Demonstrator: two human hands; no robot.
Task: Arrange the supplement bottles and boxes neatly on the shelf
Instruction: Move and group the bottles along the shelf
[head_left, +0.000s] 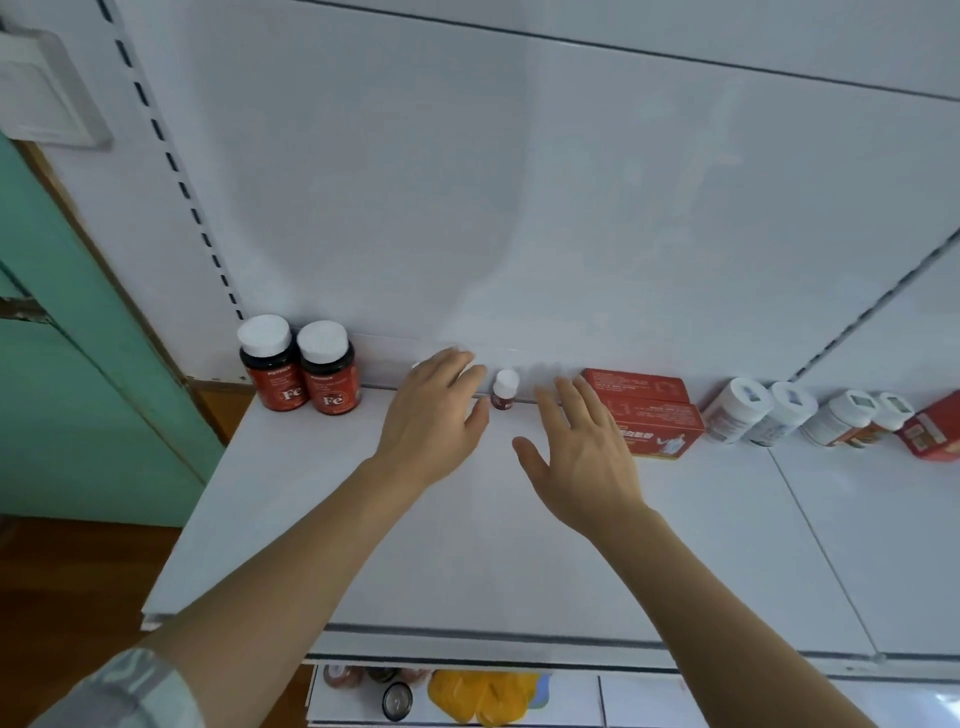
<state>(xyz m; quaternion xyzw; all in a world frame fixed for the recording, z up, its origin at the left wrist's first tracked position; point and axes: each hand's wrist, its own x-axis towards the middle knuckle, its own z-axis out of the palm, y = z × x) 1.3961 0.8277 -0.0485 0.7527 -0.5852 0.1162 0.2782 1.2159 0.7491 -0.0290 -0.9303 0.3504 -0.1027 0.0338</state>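
Note:
Two dark bottles with red "Fe" labels and white caps (298, 371) stand side by side at the shelf's back left. A small white-capped bottle (505, 389) stands at the back between my hands. My left hand (434, 415) hovers just left of it, fingers straight and holding nothing. My right hand (576, 447) is spread open just right of it, partly in front of two stacked red boxes (649, 410). Neither hand touches the small bottle.
Several white bottles (800, 415) lean in a row right of the red boxes, with another red box (932, 428) at the far right. The white shelf (415, 545) has a slotted upright (171, 166) at left. Below the shelf edge lie yellow items (483, 693).

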